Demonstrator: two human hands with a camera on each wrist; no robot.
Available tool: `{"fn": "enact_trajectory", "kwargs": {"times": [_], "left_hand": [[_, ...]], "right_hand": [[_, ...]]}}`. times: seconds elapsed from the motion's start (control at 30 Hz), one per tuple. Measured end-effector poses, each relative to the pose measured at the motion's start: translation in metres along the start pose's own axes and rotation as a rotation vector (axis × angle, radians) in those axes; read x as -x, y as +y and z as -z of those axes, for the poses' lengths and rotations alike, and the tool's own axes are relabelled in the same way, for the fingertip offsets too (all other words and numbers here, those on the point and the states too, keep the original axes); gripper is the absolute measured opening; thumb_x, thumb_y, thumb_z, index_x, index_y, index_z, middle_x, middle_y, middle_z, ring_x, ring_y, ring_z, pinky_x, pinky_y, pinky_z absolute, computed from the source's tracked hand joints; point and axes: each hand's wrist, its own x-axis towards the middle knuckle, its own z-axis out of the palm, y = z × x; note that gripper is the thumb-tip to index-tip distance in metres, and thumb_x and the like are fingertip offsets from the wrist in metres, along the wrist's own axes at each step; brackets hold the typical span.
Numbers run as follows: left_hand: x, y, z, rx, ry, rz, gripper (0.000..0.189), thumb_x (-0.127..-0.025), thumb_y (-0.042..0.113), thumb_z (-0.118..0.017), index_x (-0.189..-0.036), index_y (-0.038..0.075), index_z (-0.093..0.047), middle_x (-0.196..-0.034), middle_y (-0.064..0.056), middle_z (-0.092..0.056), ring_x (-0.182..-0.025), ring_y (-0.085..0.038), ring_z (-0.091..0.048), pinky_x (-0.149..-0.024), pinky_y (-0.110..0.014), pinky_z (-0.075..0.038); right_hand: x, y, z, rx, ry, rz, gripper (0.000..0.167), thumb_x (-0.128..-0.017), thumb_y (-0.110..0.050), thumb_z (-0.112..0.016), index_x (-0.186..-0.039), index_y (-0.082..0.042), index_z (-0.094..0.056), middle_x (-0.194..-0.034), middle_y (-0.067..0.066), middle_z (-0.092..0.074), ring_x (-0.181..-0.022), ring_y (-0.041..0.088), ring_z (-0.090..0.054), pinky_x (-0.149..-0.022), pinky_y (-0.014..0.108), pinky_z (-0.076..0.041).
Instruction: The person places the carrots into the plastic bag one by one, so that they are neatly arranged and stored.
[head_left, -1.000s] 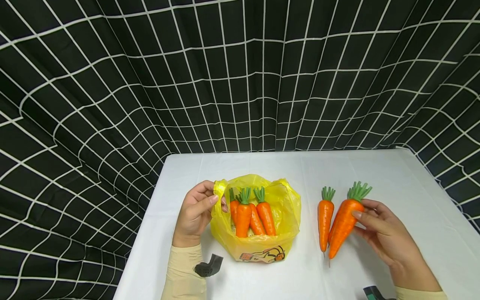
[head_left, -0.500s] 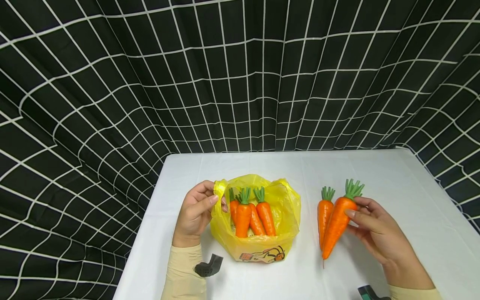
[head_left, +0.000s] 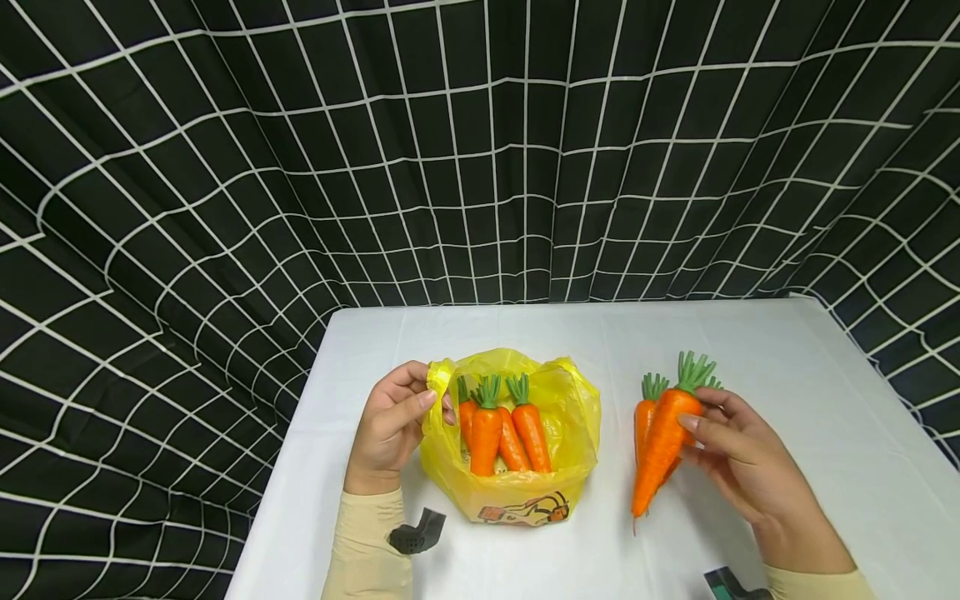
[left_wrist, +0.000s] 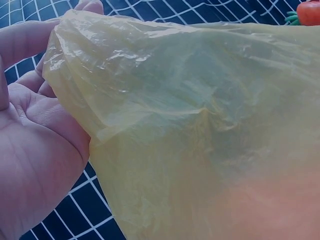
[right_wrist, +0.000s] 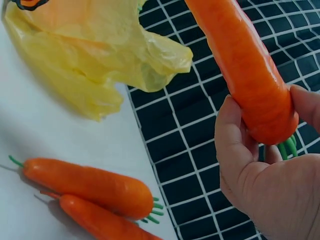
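My left hand (head_left: pixel 393 425) pinches the left handle of a yellow plastic bag (head_left: pixel 585 417) between thumb and fingers; in the left wrist view the bag's film (left_wrist: pixel 190 125) fills most of the picture. Several orange carrots (head_left: pixel 487 442) with green tops stand inside the bag, leaning on one another. Thumb and fingers of my right hand (head_left: pixel 750 458) grip a carrot (head_left: pixel 666 446) near its green top, its thin tip slanting down toward the left. In the right wrist view two more carrots lie side by side below it, an upper carrot (right_wrist: pixel 90 185) and a lower carrot (right_wrist: pixel 102 220).
A white-covered table (head_left: pixel 510 558) carries the bag and the loose carrots. Behind and around it hangs a black curtain (head_left: pixel 480 192) with a white grid. A dark wrist mount (head_left: pixel 417 533) sticks out from the left sleeve.
My right hand has moved left and slightly up with the carrot, which now overlaps the left loose carrot and uncovers another's green top behind. The left hand and bag have stayed put.
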Motion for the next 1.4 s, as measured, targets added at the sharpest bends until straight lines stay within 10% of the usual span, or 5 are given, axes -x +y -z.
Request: {"fn": "enact_trajectory", "kwargs": {"times": [1.4], "left_hand": [[0.001,0.002,-0.001,-0.008,0.025,0.012,0.034,-0.102,-0.013,-0.041,-0.112,0.006,-0.067,-0.093,-0.010,-0.072,-0.078,-0.019,-0.071,-0.076,-0.030,-0.064]], "right_hand": [[-0.006,-0.025,-0.069,0.110,-0.085,0.024,0.044,-0.103,0.001,-0.068,-0.138,-0.003,-0.041,-0.133,0.014,-0.055,-0.108,0.029,-0.064,-0.088,0.033,-0.062]]}}
